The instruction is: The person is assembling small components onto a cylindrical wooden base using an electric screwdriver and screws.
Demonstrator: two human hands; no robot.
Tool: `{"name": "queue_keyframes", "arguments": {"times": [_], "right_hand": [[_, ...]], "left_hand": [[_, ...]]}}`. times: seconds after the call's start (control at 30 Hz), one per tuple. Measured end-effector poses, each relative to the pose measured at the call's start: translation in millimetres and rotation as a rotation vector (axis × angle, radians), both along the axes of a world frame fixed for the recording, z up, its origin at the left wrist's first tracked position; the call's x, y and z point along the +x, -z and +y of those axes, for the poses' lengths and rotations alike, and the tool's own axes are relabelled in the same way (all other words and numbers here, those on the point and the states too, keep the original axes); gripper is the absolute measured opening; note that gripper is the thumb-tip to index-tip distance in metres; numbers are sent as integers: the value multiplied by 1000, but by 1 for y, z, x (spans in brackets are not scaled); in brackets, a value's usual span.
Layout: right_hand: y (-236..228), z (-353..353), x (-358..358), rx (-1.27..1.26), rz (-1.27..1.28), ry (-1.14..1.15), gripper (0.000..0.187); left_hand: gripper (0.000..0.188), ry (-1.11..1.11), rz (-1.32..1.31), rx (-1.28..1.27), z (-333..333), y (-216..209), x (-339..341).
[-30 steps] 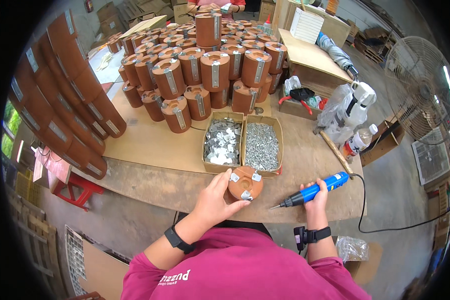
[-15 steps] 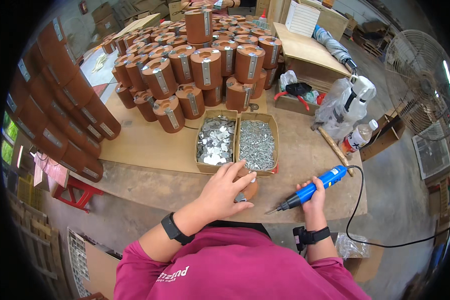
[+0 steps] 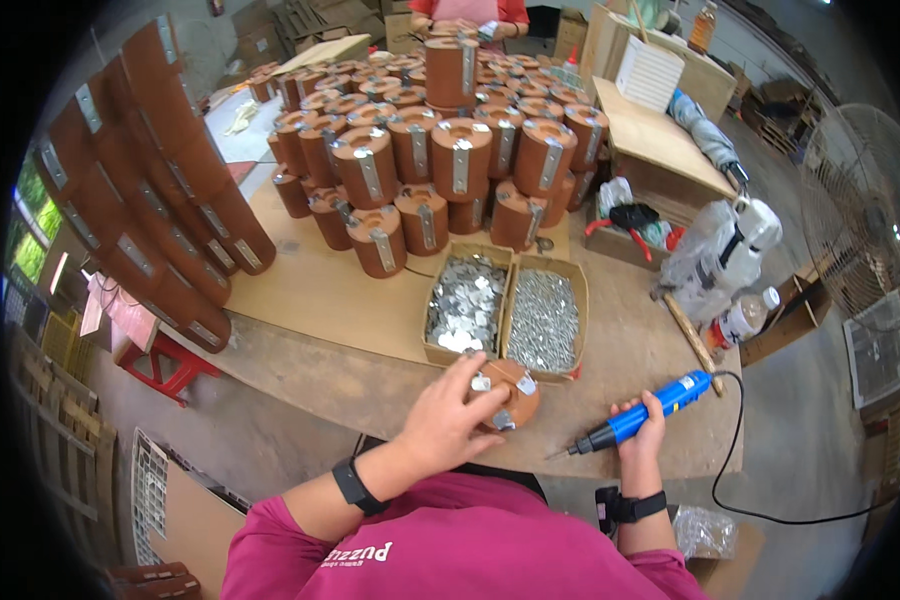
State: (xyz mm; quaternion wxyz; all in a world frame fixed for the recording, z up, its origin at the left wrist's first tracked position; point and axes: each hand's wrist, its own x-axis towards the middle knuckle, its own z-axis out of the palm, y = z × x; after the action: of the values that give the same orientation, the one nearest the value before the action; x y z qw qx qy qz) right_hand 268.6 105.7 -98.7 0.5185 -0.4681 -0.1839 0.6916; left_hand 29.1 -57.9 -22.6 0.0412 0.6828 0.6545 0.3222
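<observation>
A brown cylinder [image 3: 519, 408] with a central hole and small metal pieces on its top stands at the table's near edge. My left hand [image 3: 452, 415] grips its left side, with fingertips reaching onto the top. To the right, my right hand [image 3: 642, 428] is wrapped round a blue electric screwdriver [image 3: 673, 395], whose bit points left toward the cylinder without touching it. Just beyond the cylinder stand two cardboard boxes side by side: one of flat metal plates [image 3: 463, 305], the other of screws [image 3: 542, 318].
Many stacked brown cylinders [image 3: 462, 160] with metal strips fill the far table, and a tall stack [image 3: 155, 200] stands left. A hammer [image 3: 692, 328], bottle [image 3: 745, 318] and plastic-wrapped item [image 3: 722, 245] lie right. The screwdriver's black cord [image 3: 738, 440] trails right. Another person [image 3: 475, 12] works beyond.
My left hand has shifted from over the cylinder to its left side, uncovering its top with the metal pieces. The screwdriver is still in my right hand. The whole view has tilted upward.
</observation>
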Motion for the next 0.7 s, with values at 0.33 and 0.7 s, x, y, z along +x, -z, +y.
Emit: {"name": "queue_keyframes", "arguments": {"times": [0.33, 0.7], "right_hand": [[-3, -4, -3, -13, -11, 13, 17], [0, 1, -1, -44, 24, -2, 16]], "left_hand": [[41, 42, 100, -82, -3, -42, -1], [38, -386, -150, 142, 82, -203, -192]]}}
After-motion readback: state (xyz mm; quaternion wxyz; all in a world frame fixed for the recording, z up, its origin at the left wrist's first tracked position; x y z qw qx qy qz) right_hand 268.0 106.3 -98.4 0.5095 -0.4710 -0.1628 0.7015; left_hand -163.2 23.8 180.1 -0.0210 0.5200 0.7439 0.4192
